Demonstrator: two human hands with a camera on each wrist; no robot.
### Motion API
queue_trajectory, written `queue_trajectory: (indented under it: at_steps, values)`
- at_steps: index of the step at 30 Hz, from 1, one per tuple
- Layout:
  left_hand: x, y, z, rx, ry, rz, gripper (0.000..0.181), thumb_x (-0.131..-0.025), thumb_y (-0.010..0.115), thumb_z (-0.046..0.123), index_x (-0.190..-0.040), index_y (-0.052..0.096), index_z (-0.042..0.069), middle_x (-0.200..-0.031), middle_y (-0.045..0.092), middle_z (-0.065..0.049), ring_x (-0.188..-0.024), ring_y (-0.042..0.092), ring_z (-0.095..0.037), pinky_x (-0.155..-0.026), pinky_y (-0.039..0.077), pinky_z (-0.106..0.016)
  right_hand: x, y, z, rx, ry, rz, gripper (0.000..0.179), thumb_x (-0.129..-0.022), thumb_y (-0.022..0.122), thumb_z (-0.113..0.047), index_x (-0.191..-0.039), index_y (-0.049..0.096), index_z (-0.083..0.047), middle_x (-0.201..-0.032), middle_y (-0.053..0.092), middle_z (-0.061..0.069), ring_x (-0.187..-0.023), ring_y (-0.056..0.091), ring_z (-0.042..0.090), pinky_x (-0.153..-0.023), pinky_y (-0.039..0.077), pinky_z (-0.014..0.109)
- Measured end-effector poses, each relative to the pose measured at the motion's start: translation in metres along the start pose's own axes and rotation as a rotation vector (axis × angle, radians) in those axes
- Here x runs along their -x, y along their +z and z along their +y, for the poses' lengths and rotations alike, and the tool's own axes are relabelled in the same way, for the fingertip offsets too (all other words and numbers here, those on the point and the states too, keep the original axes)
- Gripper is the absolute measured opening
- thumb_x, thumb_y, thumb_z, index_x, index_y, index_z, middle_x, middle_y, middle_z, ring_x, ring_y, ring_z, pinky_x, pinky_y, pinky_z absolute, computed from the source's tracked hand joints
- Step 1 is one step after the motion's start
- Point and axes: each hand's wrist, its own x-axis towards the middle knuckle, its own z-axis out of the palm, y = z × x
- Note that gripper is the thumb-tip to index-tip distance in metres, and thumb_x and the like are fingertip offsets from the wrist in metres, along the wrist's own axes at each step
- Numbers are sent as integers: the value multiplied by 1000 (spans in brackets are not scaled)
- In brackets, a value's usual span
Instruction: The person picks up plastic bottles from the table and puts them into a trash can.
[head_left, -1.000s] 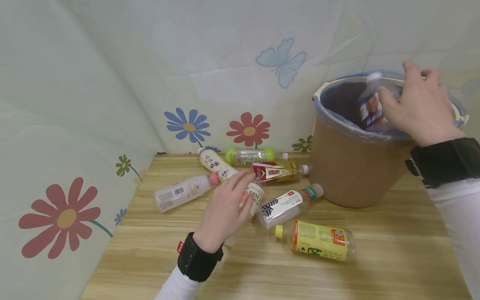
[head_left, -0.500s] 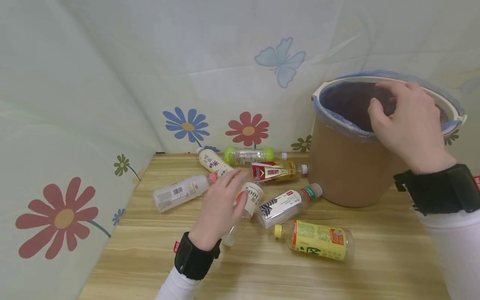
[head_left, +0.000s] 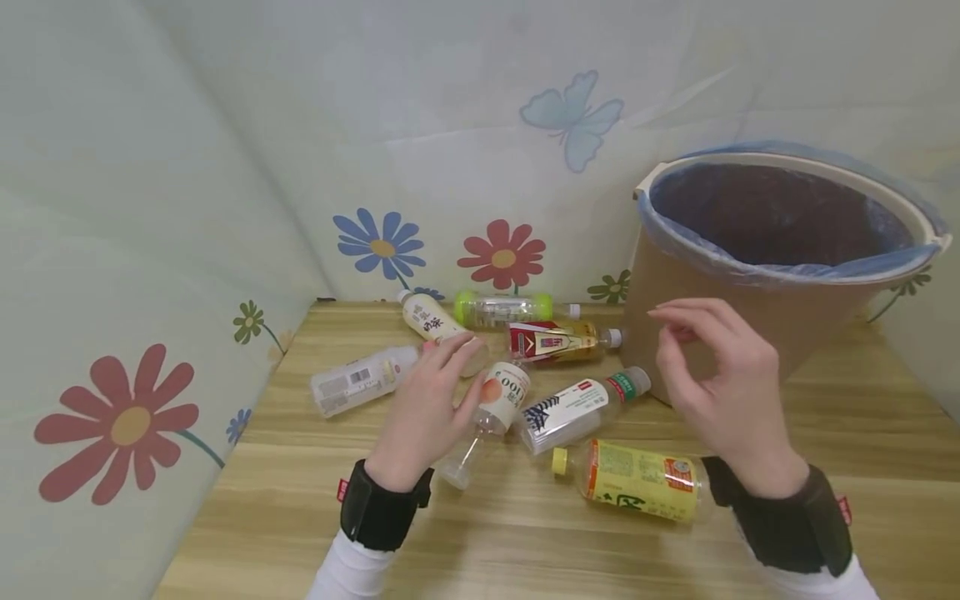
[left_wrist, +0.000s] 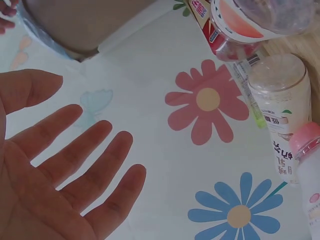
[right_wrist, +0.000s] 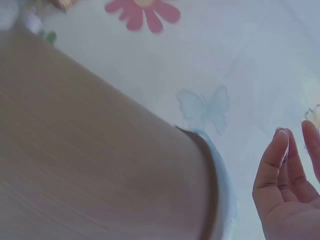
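Observation:
My left hand [head_left: 422,408] hovers over the bottles with its fingers spread, and the left wrist view shows its palm holding nothing. Under and beside it lie a clear bottle with a peach label [head_left: 507,392], a cream milk tea bottle [head_left: 426,315] and a whitish bottle [head_left: 358,383] whose pink cap is mostly hidden by the fingers. In front of the bin [head_left: 795,321], my right hand [head_left: 723,387] hangs in the air, fingers loosely bent, with nothing in it. Closest to that hand are a yellow-label bottle [head_left: 637,482] and a white-label bottle [head_left: 568,414].
A blue bag lines the bin, its edge folded over the pale rim [head_left: 750,158]. Toward the wall lie a bottle with bright green ends [head_left: 501,310] and a red-and-gold bottle [head_left: 555,342]. Flower-printed sheeting [head_left: 225,167] encloses the wooden table [head_left: 285,517] at back and left.
My right hand has let a clear bottle go into the bin, then come down and left to the bin's front. The left hand has shifted slightly left over the bottles.

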Motion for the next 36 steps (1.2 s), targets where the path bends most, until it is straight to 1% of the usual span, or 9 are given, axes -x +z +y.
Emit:
queue_trajectory:
  at_steps: [5,8,10,13,16,22,28,31,36]
  values:
    - [2,4,-6,-5,5,-61,41,-90,62,22,-129,56,12,-132,55,-10,-121,50,-22,-97,46,-43,33,15,12,-42,53,-57,24,-78,62,7,-98,70,-2,-99,67,7,-81,57,11,-74,45,16]
    - [2,5,-11,1,5,-80,43,-89,63,20,-130,56,11,-132,55,-11,-122,50,-24,-101,42,-45,44,21,15,-62,68,-91,26,-78,63,8,-100,69,-4,-100,66,4,-82,57,11,-73,45,17]
    - [3,5,-16,-6,5,-84,44,-87,64,18,-130,55,11,-131,55,-12,-121,50,-26,-101,42,-45,48,25,15,-66,82,-136,27,-79,62,6,-102,68,-5,-102,65,3,-83,58,12,-74,46,16]
    - [4,4,-25,-20,-6,-88,45,-86,65,16,-130,56,10,-131,55,-12,-119,51,-28,-98,44,-45,52,32,13,-67,97,-207,27,-81,62,4,-107,66,-5,-105,63,3,-87,58,15,-76,47,20]
    - [6,1,-33,-34,-37,-103,46,-86,64,15,-131,55,8,-132,54,-12,-117,51,-31,-97,44,-47,56,38,11,-71,117,-269,29,-83,62,0,-111,64,-6,-110,61,3,-95,57,16,-80,49,30]
    - [11,-5,-55,-56,-84,-100,49,-84,67,15,-130,55,7,-132,53,-15,-119,49,-34,-99,41,-51,58,47,6,-91,120,-293,37,-83,63,0,-119,61,-7,-116,59,5,-97,55,15,-79,49,35]
    - [16,-11,-77,-89,-148,-137,55,-81,70,18,-132,52,7,-131,52,-15,-120,46,-36,-97,41,-52,60,55,1,-110,118,-323,40,-84,63,-3,-123,57,-5,-121,57,8,-103,56,21,-81,51,42]
    - [20,-14,-88,-110,-182,-141,59,-78,73,17,-132,52,6,-132,51,-19,-120,45,-39,-95,42,-56,60,60,-3,-123,118,-339,41,-85,62,-5,-125,56,-5,-123,56,9,-105,55,23,-81,51,44]
    - [28,-14,-110,-145,-262,-167,63,-78,73,20,-135,50,7,-134,50,-21,-122,43,-42,-94,39,-61,61,71,-12,-161,134,-384,41,-86,62,-10,-126,55,-7,-124,55,6,-108,54,20,-84,52,41]
